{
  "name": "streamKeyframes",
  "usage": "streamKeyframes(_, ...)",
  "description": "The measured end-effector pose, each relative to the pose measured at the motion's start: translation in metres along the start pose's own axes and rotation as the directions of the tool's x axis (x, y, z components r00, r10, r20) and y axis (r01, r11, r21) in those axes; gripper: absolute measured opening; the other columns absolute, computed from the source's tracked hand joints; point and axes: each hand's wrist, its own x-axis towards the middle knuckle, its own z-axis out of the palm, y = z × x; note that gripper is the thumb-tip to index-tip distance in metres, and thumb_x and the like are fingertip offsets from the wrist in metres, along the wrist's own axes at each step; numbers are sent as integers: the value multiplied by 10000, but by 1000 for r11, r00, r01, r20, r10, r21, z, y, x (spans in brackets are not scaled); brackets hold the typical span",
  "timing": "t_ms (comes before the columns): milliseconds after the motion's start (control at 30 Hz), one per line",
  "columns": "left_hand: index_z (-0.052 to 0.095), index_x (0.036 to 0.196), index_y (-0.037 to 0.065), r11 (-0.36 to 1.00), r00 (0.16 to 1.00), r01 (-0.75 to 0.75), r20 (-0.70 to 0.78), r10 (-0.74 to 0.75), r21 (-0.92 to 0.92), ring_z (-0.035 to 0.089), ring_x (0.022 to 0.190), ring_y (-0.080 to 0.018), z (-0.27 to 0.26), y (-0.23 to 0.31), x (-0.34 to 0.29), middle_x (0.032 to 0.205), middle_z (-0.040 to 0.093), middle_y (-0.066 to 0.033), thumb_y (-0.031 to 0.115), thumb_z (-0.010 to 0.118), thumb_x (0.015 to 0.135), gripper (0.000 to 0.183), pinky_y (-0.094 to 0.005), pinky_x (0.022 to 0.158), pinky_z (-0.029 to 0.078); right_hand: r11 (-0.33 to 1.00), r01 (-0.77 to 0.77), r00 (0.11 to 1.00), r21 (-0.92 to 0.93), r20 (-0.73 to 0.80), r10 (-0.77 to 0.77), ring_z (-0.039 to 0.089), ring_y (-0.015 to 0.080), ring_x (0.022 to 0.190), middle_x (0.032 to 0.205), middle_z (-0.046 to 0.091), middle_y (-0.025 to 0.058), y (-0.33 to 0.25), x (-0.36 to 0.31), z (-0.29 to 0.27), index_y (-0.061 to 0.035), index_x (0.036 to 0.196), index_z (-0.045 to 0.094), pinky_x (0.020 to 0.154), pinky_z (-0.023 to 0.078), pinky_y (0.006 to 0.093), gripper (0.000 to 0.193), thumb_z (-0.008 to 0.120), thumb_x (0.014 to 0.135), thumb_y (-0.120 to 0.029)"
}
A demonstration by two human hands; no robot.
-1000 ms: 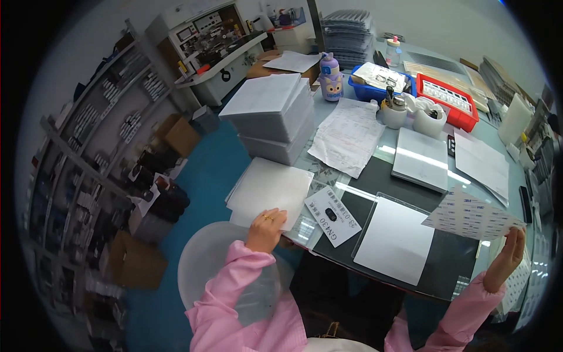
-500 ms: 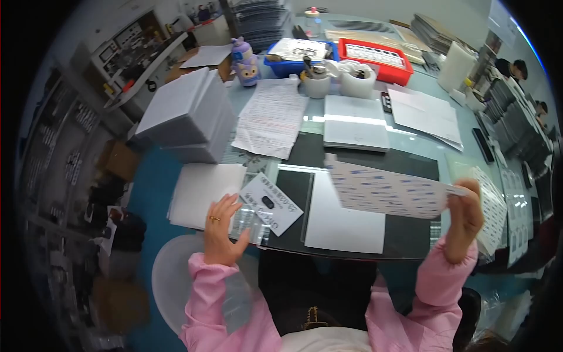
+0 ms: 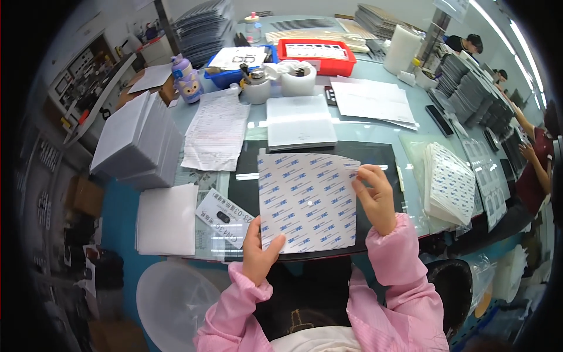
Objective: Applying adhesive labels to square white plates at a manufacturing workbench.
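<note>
Upright before me is a white sheet of printed backing paper (image 3: 308,202), covered in rows of small blue marks. My left hand (image 3: 261,249) grips its lower left edge, the thumb lying across the front. At the upper right corner, my right hand (image 3: 375,196) pinches the sheet between thumb and fingers. Behind it lies a black mat (image 3: 375,158). To the left are a printed card (image 3: 220,218) with a dark oval on it and a pile of plain white sheets (image 3: 167,220). A stack of similar blue-marked sheets (image 3: 448,182) rests at the right.
Beyond the mat lies a translucent flat stack (image 3: 300,120), with white pots (image 3: 298,82), a blue tray (image 3: 226,75) and a red tray (image 3: 346,67) behind. Tall paper stacks (image 3: 138,135) stand left, near a purple bottle (image 3: 186,82). A white bin (image 3: 173,305) is below the table edge. Other people (image 3: 531,176) sit right.
My left hand has left the table by the card and taken hold of the sheet. The sheet has swung round to face me and moved left. My view has turned right.
</note>
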Motion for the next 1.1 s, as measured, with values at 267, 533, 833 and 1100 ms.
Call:
streamKeyframes(267, 478, 1316, -75, 797, 860, -500, 88, 502, 339, 693, 971, -238, 18, 12, -29, 1118, 679, -226, -33, 662, 851, 502, -326, 823, 548, 951, -165, 985, 261, -8, 173, 603, 132, 953, 1136, 591, 86, -5, -8, 8, 24, 1378, 477, 774, 521, 241, 473, 606, 922, 16)
streamKeyframes(533, 481, 1325, -69, 842, 868, -497, 145, 475, 212, 675, 1004, -217, 11, 23, -32, 1151, 666, -194, -30, 657, 857, 501, -314, 859, 536, 560, -575, 813, 597, 494, 309, 626, 188, 1091, 1235, 638, 116, 7, 0, -21, 5, 1336, 515, 991, 465, 343, 512, 670, 847, -3)
streamKeyframes(833, 377, 1448, 13, 996, 997, -81, -12, 82, 36, 537, 655, -59, 8, 10, -17, 1094, 652, -104, 16, 614, 880, 615, -179, 426, 341, 836, -330, 914, 438, 371, 167, 659, 163, 990, 1112, 693, 104, 7, -5, 1, 10, 1190, 611, 894, 523, 315, 360, 719, 847, -9)
streamKeyframes(1100, 348, 1465, 13, 996, 998, -20, 66, 14, 90, 513, 606, -56, -2, -2, -19, 945, 642, -58, -21, 600, 886, 632, -190, 441, 374, 849, -278, 946, 449, 280, 162, 665, 163, 966, 1102, 693, 112, -3, -5, -6, 11, 1165, 611, 873, 535, 315, 309, 705, 873, -29)
